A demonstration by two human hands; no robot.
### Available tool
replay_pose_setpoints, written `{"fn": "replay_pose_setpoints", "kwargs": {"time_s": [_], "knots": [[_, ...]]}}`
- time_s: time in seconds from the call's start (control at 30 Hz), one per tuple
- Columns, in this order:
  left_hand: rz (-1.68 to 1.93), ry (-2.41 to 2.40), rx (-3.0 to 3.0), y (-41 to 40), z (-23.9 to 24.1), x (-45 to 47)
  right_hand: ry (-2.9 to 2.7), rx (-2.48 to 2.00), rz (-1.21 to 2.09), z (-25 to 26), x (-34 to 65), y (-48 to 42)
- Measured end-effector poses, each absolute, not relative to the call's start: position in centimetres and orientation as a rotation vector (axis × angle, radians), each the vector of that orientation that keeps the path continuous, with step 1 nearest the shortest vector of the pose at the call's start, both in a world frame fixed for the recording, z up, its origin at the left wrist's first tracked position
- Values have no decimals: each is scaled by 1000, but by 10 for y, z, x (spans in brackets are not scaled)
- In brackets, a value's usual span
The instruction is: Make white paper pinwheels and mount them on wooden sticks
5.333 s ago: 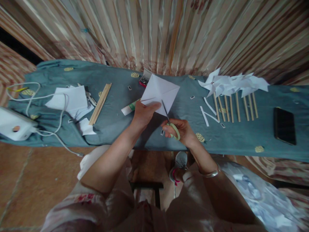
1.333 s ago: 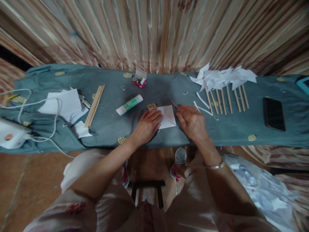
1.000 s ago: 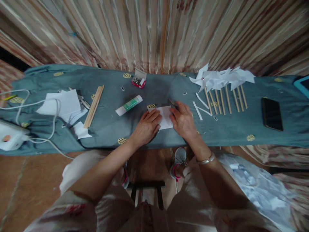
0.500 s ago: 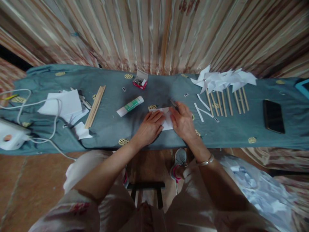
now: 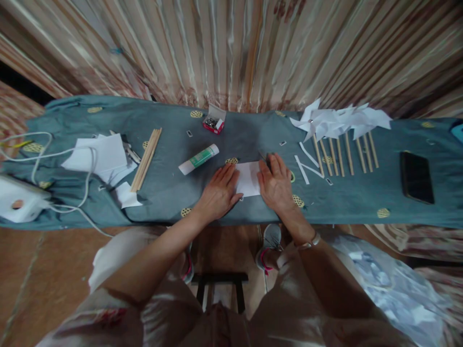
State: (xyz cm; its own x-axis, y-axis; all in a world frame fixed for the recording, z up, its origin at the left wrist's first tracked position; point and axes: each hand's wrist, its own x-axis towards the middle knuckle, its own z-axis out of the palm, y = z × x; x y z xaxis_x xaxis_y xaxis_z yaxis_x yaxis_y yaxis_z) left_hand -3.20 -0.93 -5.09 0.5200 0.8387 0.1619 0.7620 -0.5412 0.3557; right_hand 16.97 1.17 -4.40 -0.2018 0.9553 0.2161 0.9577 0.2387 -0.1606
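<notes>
A small white sheet of paper (image 5: 249, 179) lies flat on the teal cloth in front of me. My left hand (image 5: 219, 189) rests on its left edge, fingers stretched out and flat. On the right edge, my right hand (image 5: 275, 183) presses with thumb and fingers partly curled. A thin dark blade-like tool (image 5: 262, 155) pokes out beyond the right fingertips; its rest is hidden under the hand. Left of the paper lies a green and white glue stick (image 5: 198, 159). Narrow paper strips (image 5: 302, 169) are to the right.
An open red box of small metal pieces (image 5: 214, 123) stands at the back. Left are wooden sticks (image 5: 146, 161), paper sheets (image 5: 101, 156) and a white power strip (image 5: 21, 200) with cables. Right are paper pinwheels on sticks (image 5: 340, 123) and a phone (image 5: 416, 177).
The paper's raised or folded part now lies flat. My left hand has drawn back left off the middle of the sheet, showing more of it; my right hand stays at the right edge.
</notes>
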Motion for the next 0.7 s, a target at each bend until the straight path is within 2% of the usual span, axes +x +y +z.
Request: {"fn": "replay_pose_setpoints", "kwargs": {"time_s": [0.23, 0.4, 0.53, 0.7], "knots": [[695, 1327, 2493, -5, -39, -55, -2218, -1734, -9, -43, 172, 13], [914, 1696, 2382, 11, -22, -99, -2112, -1668, 31, -41, 173, 17], [758, 1982, 2191, 12, -20, -124, -2077, -1614, 81, -40, 172, 19], [601, 1964, 2171, 10, -21, -131, -2054, -1572, 117, -41, 165, 22]]}}
